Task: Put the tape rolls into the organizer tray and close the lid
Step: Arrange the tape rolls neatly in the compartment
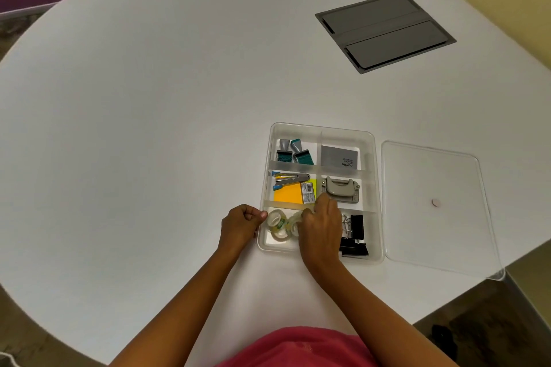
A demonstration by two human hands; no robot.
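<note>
A clear plastic organizer tray (376,176) with several compartments lies on the white table. Its near-left compartment holds clear tape rolls (277,222), three or so. My right hand (322,226) reaches into that compartment, fingers curled over a tape roll at the right side; whether it grips the roll is hidden by the hand. My left hand (240,223) rests as a loose fist against the tray's left wall, thumb at the rim. The clear flat lid (435,205) lies on the table right of the tray, its near-right corner over the table edge.
Other compartments hold stamps (293,152), a grey card box (338,156), a stapler with orange sticky notes (289,192), a hole punch (341,189) and black binder clips (356,235). A grey cable hatch (384,31) sits in the table at the far right.
</note>
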